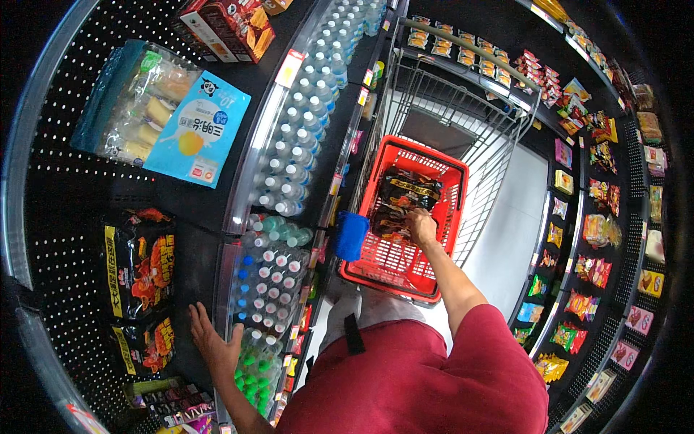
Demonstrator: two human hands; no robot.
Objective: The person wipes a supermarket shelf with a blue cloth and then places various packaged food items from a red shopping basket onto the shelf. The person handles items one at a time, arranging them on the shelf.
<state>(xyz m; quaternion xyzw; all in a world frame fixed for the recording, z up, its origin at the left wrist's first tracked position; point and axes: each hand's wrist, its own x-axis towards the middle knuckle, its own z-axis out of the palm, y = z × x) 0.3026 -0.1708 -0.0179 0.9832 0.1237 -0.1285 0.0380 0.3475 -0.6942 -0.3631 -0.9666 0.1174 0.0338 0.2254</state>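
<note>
My right hand (423, 225) reaches into a red plastic shopping basket (461, 217). Its fingers are curled on the edge of a black snack bag (391, 223). Another black snack bag (412, 189) with a yellow stripe lies just beyond it in the basket. My left hand (214, 339) holds nothing, its fingers spread by the front of a black shelf (195, 276). Left of that hand, two more black bags stand on the shelf, a large upper one (143, 266) and a partly hidden lower one (146, 347).
The basket sits at the near end of a wire shopping cart (488, 163). A blue object (352, 236) is beside the basket. Lower left shelves hold bottled drinks (298, 141); a blue sandwich-bread pack (190, 130) lies above. Shelves of packaged snacks (591, 271) line the right.
</note>
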